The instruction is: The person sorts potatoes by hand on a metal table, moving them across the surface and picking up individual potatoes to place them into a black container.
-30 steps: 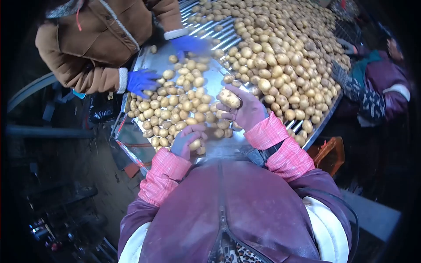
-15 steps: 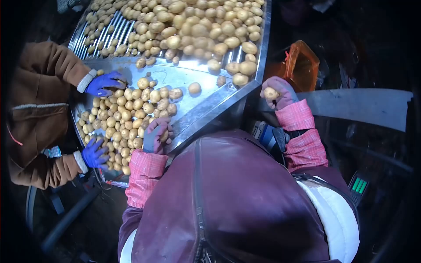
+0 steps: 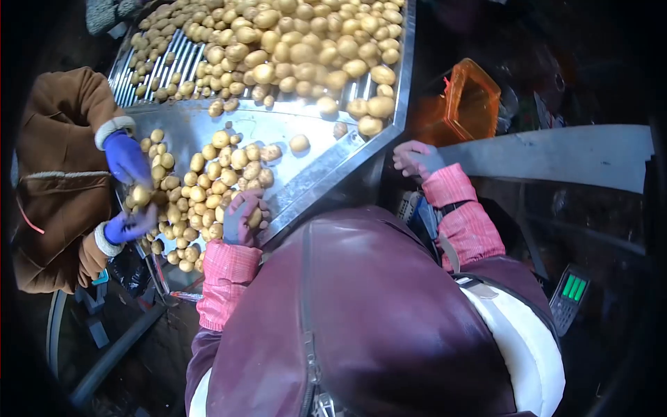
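Pink-gloved left hand curled round potato

My jacket looks like smooth, glossy leather, or something like it; my cuffs are matt woven cloth; the tray is smooth shiny metal, same for the rollers; the orange bin is pretty glossy, see-through plastic.
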Tool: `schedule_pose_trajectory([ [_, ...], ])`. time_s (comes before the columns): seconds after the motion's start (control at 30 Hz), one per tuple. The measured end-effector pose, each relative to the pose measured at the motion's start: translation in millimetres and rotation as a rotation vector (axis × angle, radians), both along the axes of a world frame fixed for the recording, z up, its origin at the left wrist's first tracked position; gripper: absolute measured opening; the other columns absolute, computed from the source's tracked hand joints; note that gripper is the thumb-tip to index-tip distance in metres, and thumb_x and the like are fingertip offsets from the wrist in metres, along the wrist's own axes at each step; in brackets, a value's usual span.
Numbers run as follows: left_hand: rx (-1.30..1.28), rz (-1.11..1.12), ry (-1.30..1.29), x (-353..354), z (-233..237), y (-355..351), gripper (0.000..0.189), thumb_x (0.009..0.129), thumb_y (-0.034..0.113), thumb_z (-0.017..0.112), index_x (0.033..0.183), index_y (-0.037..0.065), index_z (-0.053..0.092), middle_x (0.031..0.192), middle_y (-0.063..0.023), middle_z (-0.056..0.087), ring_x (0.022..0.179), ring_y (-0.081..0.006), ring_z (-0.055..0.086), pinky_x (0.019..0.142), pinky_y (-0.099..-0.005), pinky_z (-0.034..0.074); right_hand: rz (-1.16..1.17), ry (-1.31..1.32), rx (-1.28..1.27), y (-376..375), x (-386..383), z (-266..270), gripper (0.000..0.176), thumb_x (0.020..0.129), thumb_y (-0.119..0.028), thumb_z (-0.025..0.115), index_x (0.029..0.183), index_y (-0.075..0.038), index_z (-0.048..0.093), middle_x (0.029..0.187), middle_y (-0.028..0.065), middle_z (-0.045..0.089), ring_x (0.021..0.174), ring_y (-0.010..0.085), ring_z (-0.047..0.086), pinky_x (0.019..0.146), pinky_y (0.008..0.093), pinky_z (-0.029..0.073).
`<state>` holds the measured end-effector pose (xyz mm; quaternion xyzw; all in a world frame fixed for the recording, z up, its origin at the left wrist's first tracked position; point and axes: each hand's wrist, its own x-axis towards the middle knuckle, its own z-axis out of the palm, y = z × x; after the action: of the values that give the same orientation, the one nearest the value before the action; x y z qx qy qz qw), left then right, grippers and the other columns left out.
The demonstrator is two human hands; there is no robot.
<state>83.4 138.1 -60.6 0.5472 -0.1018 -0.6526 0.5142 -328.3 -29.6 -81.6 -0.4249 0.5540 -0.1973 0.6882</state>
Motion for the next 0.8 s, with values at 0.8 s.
schedule_pose_trajectory([
  [0.8, 0.019, -0.059, -0.044, 1, -5, 4, 0.023, 0.091, 0.015, 0.058, 0.108, 0.0, 0.059, 0.079, -0.0065, 0.061, 0.067, -0.0151, 0.059, 0.055, -0.0246, 0.046, 0.227, -0.131, 0.043, 26, 26, 21, 0.025, 0.093, -0.022, 0.062, 0.111, -0.005, 0.066, 0.088, 0.001, 0.064, 0.074, 0.0103, 0.059, 0.066, 0.0247, 0.049],
])
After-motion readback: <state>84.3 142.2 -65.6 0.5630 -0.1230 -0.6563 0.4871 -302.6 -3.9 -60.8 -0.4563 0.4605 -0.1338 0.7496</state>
